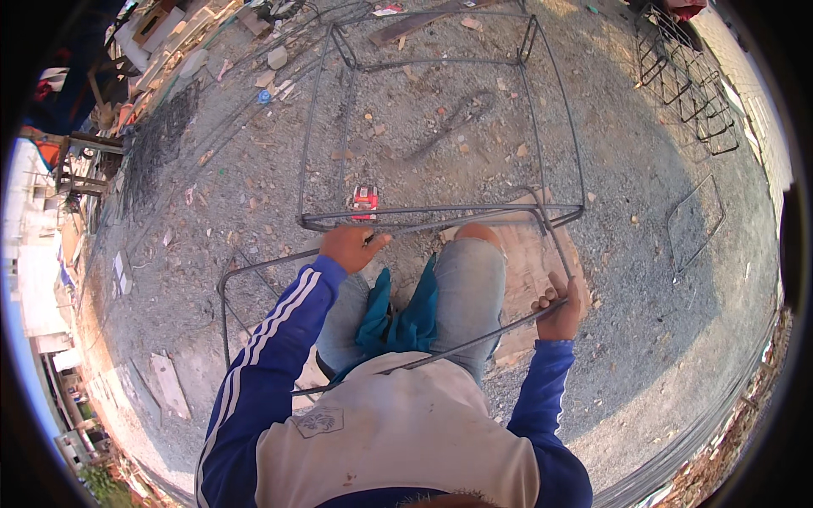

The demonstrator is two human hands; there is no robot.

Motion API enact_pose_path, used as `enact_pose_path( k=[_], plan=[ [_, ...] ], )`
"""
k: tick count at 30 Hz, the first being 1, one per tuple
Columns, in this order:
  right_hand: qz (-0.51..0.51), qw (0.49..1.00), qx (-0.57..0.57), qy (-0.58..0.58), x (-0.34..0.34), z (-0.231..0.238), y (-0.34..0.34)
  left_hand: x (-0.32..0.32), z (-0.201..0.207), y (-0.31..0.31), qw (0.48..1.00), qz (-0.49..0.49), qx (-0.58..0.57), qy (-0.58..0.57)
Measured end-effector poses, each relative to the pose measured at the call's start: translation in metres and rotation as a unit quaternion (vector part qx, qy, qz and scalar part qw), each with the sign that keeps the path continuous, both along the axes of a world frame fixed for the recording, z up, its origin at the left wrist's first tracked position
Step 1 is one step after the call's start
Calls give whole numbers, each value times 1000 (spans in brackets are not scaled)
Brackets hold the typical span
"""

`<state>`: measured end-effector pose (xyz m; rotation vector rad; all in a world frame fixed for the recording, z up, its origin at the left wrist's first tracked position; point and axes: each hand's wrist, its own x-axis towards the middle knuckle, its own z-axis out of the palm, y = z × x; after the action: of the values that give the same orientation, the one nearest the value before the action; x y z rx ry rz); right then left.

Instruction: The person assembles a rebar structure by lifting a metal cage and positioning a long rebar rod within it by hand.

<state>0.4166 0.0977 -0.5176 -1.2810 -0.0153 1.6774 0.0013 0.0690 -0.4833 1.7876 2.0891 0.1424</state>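
A bent steel rebar stirrup (470, 342), roughly rectangular, lies across my lap and in front of my knees. My left hand (347, 248) is closed around its far side. At its right-hand corner my right hand (559, 311) has its fingers curled on the bar. The stirrup's hooked end rises near the far right corner, by a larger rebar frame (306, 152). That frame rests on the gravel just beyond my knees; its near bars cross close behind the stirrup, and I cannot tell whether they touch.
A wooden board (538, 262) lies under and right of my right knee. Within the frame sits a small red pack (364, 201). A rebar cage (690, 85) lies far right, with a single wire rectangle (696, 222) nearer. Scrap wood (182, 42) and long bars litter the far left.
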Motion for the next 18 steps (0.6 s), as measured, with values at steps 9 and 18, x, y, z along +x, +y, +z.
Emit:
enact_pose_path(
  k=[9,18],
  plan=[
    [-49,998,-8,-50,-11,-3,-9,8,21,9,999,9,-23,21],
    [-31,996,7,-86,-12,9,4,10,3,-1,999,28,-35,-4]
  ],
)
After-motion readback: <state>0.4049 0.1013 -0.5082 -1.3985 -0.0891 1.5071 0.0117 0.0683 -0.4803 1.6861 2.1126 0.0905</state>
